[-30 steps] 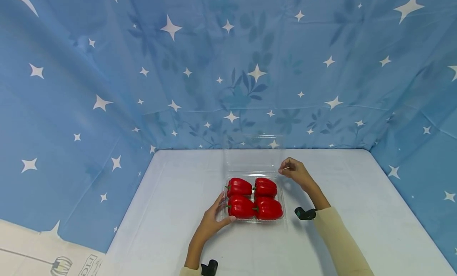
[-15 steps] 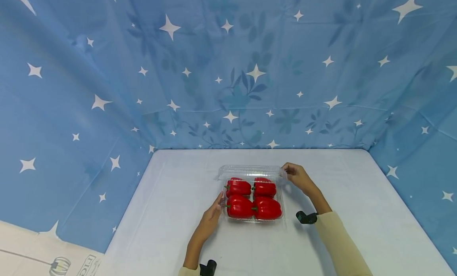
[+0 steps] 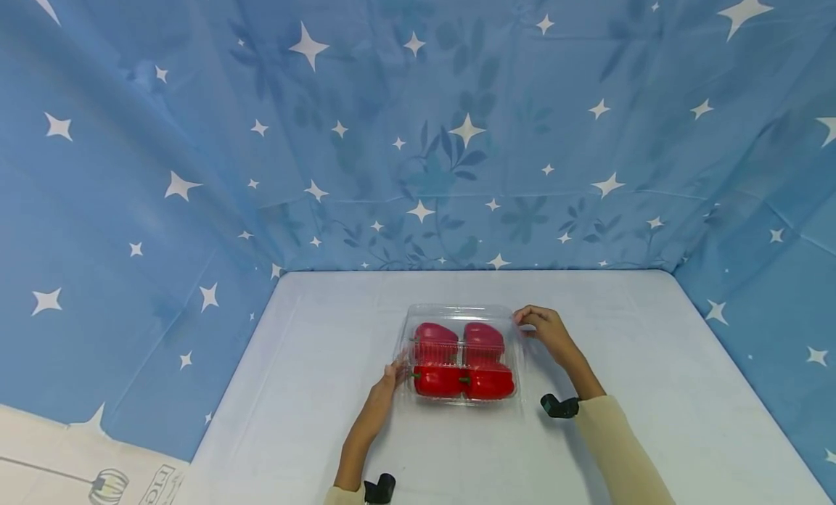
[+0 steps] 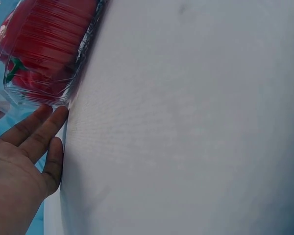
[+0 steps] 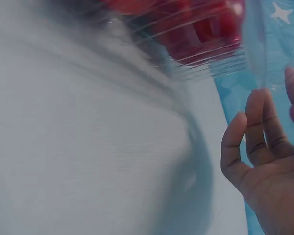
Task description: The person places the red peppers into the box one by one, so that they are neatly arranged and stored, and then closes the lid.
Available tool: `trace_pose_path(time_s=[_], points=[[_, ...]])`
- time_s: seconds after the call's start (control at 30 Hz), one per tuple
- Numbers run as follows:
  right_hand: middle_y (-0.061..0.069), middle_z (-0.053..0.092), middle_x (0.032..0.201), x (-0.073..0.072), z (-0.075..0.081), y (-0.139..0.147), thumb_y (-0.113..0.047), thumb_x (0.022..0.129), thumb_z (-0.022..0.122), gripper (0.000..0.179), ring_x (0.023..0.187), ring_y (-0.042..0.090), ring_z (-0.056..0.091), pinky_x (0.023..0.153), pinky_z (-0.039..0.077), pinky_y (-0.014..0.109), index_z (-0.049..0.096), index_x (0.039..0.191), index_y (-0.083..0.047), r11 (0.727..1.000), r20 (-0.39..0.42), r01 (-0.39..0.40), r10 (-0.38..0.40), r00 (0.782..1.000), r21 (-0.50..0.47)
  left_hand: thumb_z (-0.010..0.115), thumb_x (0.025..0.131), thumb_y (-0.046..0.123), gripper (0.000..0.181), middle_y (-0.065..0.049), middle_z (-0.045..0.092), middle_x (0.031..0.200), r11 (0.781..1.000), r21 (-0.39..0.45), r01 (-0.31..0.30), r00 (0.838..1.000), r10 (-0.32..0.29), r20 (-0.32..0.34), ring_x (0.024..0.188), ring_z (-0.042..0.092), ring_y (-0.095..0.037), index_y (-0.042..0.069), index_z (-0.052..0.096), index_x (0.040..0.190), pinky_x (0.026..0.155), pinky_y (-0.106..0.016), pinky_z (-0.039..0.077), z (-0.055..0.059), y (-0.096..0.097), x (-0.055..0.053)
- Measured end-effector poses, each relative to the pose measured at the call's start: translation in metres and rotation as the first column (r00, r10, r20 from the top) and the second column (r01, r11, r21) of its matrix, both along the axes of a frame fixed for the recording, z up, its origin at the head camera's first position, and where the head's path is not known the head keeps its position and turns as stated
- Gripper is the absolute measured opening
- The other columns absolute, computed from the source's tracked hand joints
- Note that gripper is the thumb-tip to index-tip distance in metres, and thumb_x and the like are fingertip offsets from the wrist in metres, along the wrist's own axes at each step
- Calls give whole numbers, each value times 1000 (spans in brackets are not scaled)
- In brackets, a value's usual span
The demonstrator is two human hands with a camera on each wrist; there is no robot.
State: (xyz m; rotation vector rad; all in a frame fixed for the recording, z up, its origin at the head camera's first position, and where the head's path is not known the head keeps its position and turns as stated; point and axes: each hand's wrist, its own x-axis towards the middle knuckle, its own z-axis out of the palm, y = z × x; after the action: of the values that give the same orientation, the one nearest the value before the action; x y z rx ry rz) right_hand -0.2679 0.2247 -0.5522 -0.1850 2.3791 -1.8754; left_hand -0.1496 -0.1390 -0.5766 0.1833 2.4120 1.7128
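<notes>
A clear plastic clamshell container [image 3: 520,374] holds several red bell peppers [image 3: 491,382] with green stems. Its hinged lid [image 3: 457,313] leans forward over the back peppers, part-way down. My left hand [image 3: 376,403] rests at the container's left side, and in the left wrist view its fingers [image 4: 41,134] reach out nearly straight to the corner. At the lid's right edge, my right hand [image 3: 551,332] holds the rim between its fingertips; the exact contact is partly hidden. In the right wrist view the other fingers [image 5: 255,127] are loosely bent beneath the clear plastic.
A white table [image 3: 313,331] lies under the container. Blue star-patterned cloth [image 3: 366,128] hangs behind it and along both sides. A black wrist camera [image 3: 559,406] sits on the right wrist, another black camera [image 3: 380,488] on the left.
The lid has swung from upright at the back forward and down over the peppers. My right hand has moved slightly down with it. My left thumb has left the container's front edge.
</notes>
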Motion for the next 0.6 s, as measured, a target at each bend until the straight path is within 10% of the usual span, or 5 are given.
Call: trace_pose_path(time_s=[0.6], points=[[-5,58,91,19,-11,-7,-24,101,52,28,86,5,57,74,57,25,54,106,3,998,6,7,-6,1000,-68,5,106,44,61,-16,18,163,996,63,60,998,-59,-22,149,17,-41,14,18,157,119,-61,17,1,-2,2]])
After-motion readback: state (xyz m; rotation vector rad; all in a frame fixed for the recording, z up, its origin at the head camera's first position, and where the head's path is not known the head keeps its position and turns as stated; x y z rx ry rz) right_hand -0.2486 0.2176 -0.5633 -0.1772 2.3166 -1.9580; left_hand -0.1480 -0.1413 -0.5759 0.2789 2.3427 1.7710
